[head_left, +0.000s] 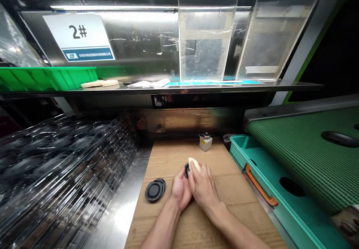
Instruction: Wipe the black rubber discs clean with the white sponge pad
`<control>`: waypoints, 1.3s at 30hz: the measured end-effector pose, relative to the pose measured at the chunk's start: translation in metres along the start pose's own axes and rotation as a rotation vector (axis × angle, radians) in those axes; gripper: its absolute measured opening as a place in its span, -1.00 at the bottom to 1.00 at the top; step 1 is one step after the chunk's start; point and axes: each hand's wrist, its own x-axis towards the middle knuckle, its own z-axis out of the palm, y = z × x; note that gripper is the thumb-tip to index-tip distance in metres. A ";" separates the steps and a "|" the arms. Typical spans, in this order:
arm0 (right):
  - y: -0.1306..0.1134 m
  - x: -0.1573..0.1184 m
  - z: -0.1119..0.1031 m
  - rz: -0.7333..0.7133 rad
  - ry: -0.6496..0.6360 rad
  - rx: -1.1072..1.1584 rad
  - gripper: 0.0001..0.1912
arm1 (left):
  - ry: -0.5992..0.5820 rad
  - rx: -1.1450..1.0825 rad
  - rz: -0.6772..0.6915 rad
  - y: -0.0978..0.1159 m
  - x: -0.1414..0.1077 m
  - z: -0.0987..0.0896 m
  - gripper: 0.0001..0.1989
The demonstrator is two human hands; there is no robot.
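On the middle of the brown cardboard sheet, which lies on a steel counter, my two hands are close together and touching. My left hand is half closed, and its fingers curl around a dark round piece, perhaps of rubber. Only a small edge of this piece shows, because my hands cover most of it, so I cannot tell its full shape from here. My right hand is also bent, and it holds a cream-coloured oval pad pressed against the dark piece. The pad looks smooth and has a rounded top.

Just left of my hands, near the left edge of the cardboard, lie two or more similar dark round pieces, overlapping each other. Each has a raised rim around a flat centre. Near the far edge of the cardboard stands a small white bottle with a metal cap. To the right of the cardboard is a teal plastic tray with an orange handle, and beyond it runs a green mesh conveyor belt. Left of the cardboard, stacked clear plastic trays lie along the counter. Far ahead, above a metal shelf, hangs a sign with "2#".
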 end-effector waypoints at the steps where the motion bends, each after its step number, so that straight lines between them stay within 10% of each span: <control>1: 0.000 0.001 0.001 0.012 0.002 -0.011 -0.51 | -0.009 0.002 -0.005 0.000 0.000 0.000 -0.63; 17: 0.005 0.001 0.002 0.024 0.005 -0.030 -0.50 | -0.005 0.020 0.015 -0.002 0.001 0.000 -0.65; 27: 0.036 0.016 -0.008 0.004 -0.083 0.356 -0.55 | -0.028 0.020 0.004 -0.001 0.007 0.002 -0.65; 34: 0.036 0.010 -0.019 0.358 -0.056 0.593 -0.66 | 0.034 -0.047 0.068 0.003 0.008 0.000 -0.75; 39: 0.030 0.009 -0.023 0.190 -0.201 0.589 -0.69 | 0.054 -0.013 0.045 0.002 0.005 0.002 -0.71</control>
